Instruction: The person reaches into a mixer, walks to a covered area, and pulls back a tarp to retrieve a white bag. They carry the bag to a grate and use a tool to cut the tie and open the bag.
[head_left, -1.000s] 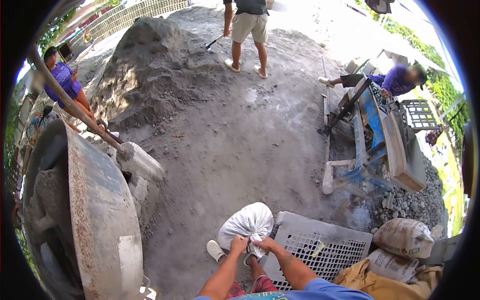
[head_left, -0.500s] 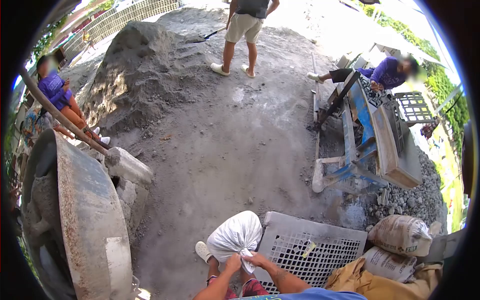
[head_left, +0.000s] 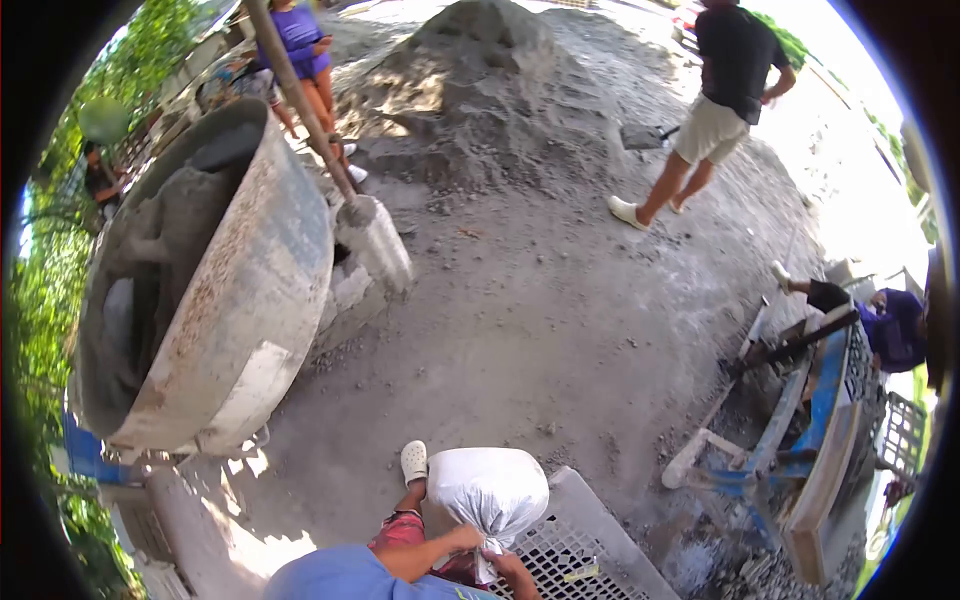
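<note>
A full white sack stands by my legs, its neck gathered and twisted toward me. My left hand is closed around the gathered neck from one side. On the other side, my right hand grips the loose end of the same neck, lower in the view. Beside the sack lies a grey perforated plastic panel, partly under my right arm. My foot in a pale clog is planted just left of the sack.
A large drum mixer stands at left, with a shovel leaning by it. A sand pile rises at the back. One person holds a shovel there. A blue metal frame stands at right, near a person in purple.
My view has swung left, bringing more of the mixer in and putting the stacked sacks out of sight. Both hands still hold the sack's neck. The person with the shovel has turned.
</note>
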